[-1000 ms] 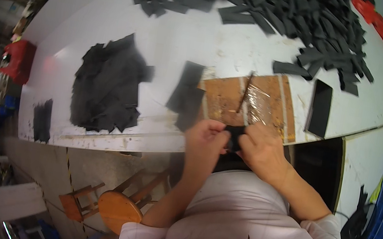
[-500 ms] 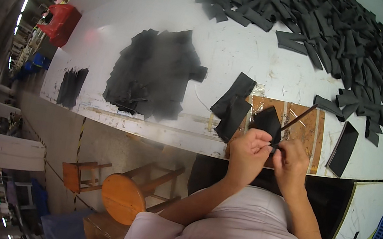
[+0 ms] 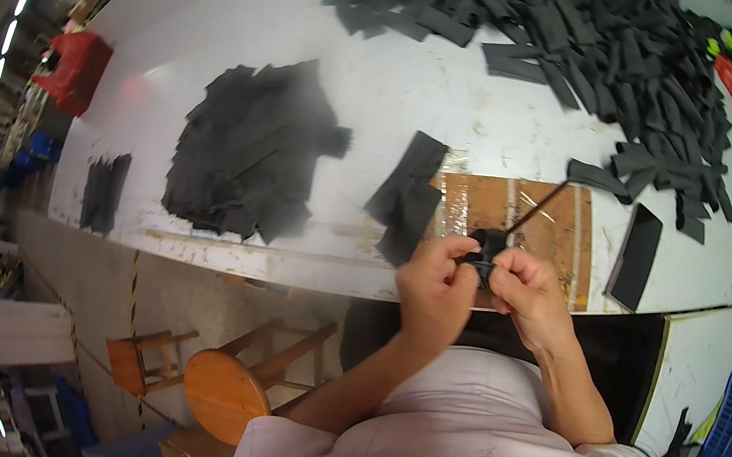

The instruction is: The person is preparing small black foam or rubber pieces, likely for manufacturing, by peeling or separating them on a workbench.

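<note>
A small black fabric piece (image 3: pixel 486 243) is bunched between my two hands at the table's near edge. Pinched fingers of my left hand (image 3: pixel 436 284) grip its left side. My right hand (image 3: pixel 529 293) grips the right side with thumb and curled fingers. Just beyond my hands, a slim dark stick (image 3: pixel 539 207) slants up to the right; its lower end meets the fabric, and I cannot tell how it is fixed. Beneath lies a brown board (image 3: pixel 568 238) with strips of clear tape. Overlapping black fabric pieces (image 3: pixel 409 192) lie at the board's left edge.
A large heap of black fabric strips (image 3: pixel 644 72) fills the far right. Flat black pieces (image 3: pixel 248 151) are stacked to the left, with a smaller stack (image 3: pixel 105 193) beyond. A dark phone-like slab (image 3: pixel 636 257) lies right of the board. Wooden stools (image 3: pixel 224 396) stand below left.
The fabric piece, earlier standing up beyond my fingers, is now bunched lower between my hands. My right hand has turned, its fingers now pointing left. The whole view has shifted slightly.
</note>
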The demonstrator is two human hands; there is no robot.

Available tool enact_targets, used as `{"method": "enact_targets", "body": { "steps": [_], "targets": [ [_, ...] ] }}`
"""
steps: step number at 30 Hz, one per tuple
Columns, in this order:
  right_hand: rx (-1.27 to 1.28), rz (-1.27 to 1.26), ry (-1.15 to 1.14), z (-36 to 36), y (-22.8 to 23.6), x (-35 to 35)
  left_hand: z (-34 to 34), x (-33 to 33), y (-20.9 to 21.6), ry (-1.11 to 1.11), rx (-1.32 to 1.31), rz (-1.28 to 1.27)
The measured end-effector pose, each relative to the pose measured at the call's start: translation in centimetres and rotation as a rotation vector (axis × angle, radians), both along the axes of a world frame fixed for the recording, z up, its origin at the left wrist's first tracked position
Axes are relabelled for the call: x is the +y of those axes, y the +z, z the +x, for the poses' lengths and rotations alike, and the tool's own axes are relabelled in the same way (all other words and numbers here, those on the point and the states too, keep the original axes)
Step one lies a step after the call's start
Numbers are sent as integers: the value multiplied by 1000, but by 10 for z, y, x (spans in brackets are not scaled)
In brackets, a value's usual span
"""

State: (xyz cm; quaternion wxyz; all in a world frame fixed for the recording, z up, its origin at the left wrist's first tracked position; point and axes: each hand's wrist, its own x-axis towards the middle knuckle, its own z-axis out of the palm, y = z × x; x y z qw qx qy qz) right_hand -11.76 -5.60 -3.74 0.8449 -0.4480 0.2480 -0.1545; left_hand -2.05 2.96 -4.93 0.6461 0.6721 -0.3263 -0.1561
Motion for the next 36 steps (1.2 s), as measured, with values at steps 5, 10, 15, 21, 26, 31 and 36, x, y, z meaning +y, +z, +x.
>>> {"method": "enact_targets", "body": {
  "steps": [5,10,15,21,26,31,36],
  "targets": [
    [-70,160,-103,-8,-8,-6,17,6,25,-587,752,-22],
    [-250,136,-98,-14,0,-6,14,6,37,-746,1052,-172],
    [-73,-712,-247,-10,22,-8,-15,-2,40,-217,370,49],
    [5,-1047,-241,-11,72,-19,-14,-20,66,-187,337,-233],
    [-30,-801,-176,0,100,-42,11,-32,91,-481,814,-408],
    [-230,-598,89,7,134,-53,27,-44,115,-885,1208,-659],
    [-108,-757,-94,8,127,-58,25,-43,125,-513,593,-441]
  ]
}}
